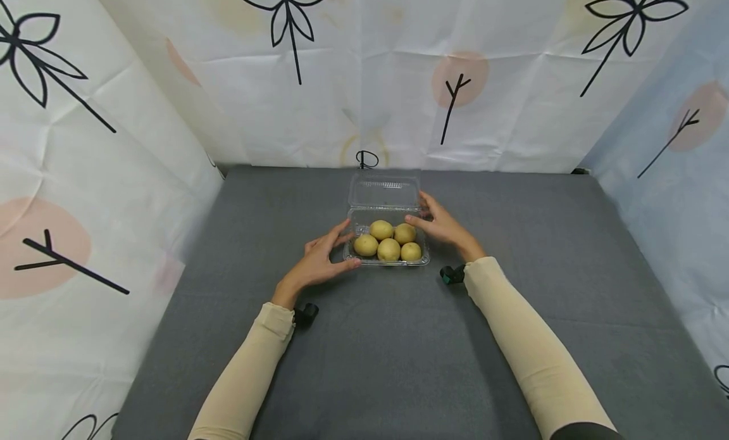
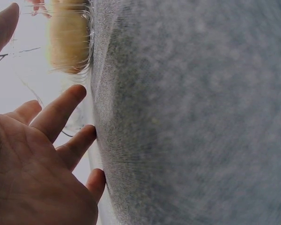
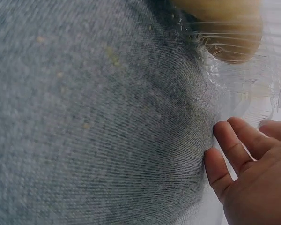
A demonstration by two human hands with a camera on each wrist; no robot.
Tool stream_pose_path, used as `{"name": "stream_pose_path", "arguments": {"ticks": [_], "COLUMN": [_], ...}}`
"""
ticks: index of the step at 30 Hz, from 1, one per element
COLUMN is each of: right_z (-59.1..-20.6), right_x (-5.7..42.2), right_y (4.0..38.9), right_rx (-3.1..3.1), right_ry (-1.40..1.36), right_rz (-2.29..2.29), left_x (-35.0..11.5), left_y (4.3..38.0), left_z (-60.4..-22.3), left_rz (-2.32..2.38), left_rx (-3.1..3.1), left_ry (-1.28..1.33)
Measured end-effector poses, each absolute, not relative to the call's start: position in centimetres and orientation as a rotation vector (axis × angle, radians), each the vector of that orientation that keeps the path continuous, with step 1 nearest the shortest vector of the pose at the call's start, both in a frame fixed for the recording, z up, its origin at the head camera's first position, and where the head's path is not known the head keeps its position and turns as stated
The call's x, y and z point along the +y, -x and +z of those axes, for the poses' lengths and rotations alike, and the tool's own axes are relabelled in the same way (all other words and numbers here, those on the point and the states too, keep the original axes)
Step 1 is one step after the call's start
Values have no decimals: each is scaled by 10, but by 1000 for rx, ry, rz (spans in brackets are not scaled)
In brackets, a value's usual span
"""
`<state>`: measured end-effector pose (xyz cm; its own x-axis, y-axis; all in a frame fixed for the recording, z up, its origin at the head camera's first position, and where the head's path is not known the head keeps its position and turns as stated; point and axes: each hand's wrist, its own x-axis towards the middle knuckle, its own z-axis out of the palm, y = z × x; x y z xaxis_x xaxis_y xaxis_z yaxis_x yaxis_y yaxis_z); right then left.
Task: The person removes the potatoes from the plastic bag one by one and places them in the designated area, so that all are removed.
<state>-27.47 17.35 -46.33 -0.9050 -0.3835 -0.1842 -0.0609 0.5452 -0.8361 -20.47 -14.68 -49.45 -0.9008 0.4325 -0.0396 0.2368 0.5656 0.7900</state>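
Note:
A clear plastic clamshell box [image 1: 355, 262] rests on the grey table, its transparent lid [image 1: 376, 193] tipped back. Inside sit several round, yellowish potatoes or fruits [image 1: 389, 250]; the exact kind is hard to tell. My left hand [image 1: 316, 263] is beside the box's left side, fingers spread and thumb near the front left corner. In the left wrist view, the lower fingertips of that hand [image 2: 42, 154] touch the cloth. At the right rear of the box is my right hand [image 1: 447, 228], its thumb by the rim. Its loosely bent fingers [image 3: 232, 140] rest low beside the clear wall.
Grey cloth covers the table [image 1: 387, 358]. White patterned sheets [image 1: 387, 98] hang along the back and both sides. A dark wrist camera [image 1: 305, 314] is worn on the left wrist and another dark camera [image 1: 452, 275] on the right.

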Motion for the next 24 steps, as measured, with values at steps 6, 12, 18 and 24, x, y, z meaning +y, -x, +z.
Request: {"name": "stream_pose_path", "arguments": {"ticks": [6,12,18,24], "right_z": [-464,-471,-478,-480], "right_x": [177,184,185,183], "right_y": [271,260,247,234], "right_rx": [2459,2558,2693,2843], "right_ry": [377,401,502,733], "right_rz": [-1303,-1388,-1514,-1486], "left_x": [-147,-146,-146,-147], "left_y": [205,205,205,207], "left_z": [-495,-495,-494,-496], "left_rz": [1236,1225,1216,1214], "left_rx": [2574,2576,2584,2580], "left_ry": [-559,-555,-556,-559]}}
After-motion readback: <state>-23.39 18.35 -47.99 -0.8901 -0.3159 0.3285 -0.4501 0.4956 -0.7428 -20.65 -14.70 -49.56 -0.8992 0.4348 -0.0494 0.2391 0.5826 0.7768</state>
